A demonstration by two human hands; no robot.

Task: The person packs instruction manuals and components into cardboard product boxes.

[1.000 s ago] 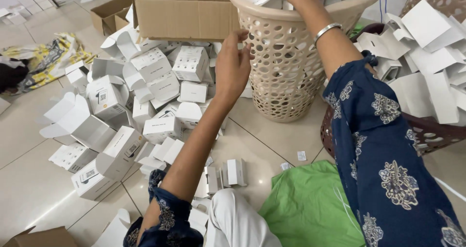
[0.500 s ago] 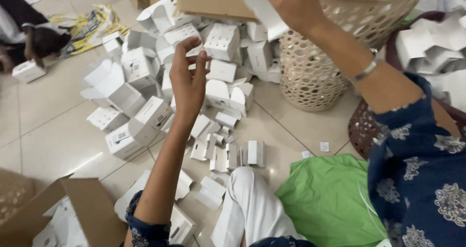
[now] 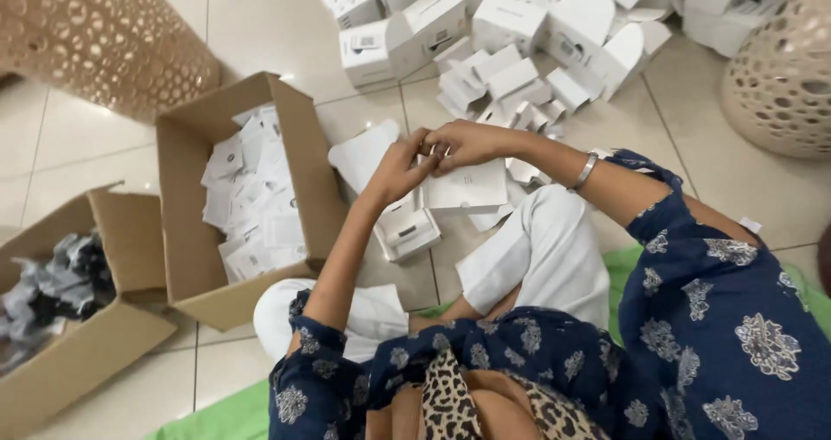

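Observation:
My left hand (image 3: 400, 170) and my right hand (image 3: 467, 143) meet in front of me above my knees, both gripping a small white carton (image 3: 466, 186) at its top edge. The carton hangs below my fingers with its flat face toward me. Under it on the tiled floor lies another white carton (image 3: 410, 228) with an open flap. A silver bangle (image 3: 585, 171) sits on my right wrist. My white trousers and blue flowered sleeves fill the lower part of the view.
An open brown cardboard box (image 3: 189, 185) of flat white paper inserts stands at my left. Further left another cardboard box (image 3: 82, 345) holds grey and black items. A heap of white cartons (image 3: 511, 33) lies ahead, and a beige lattice basket (image 3: 783, 77) stands at right. A green mat (image 3: 225, 410) is beneath me.
The view has swung down and left from the basket to the boxes. My right hand came down from the basket with a white carton, and my left hand joined it on the carton.

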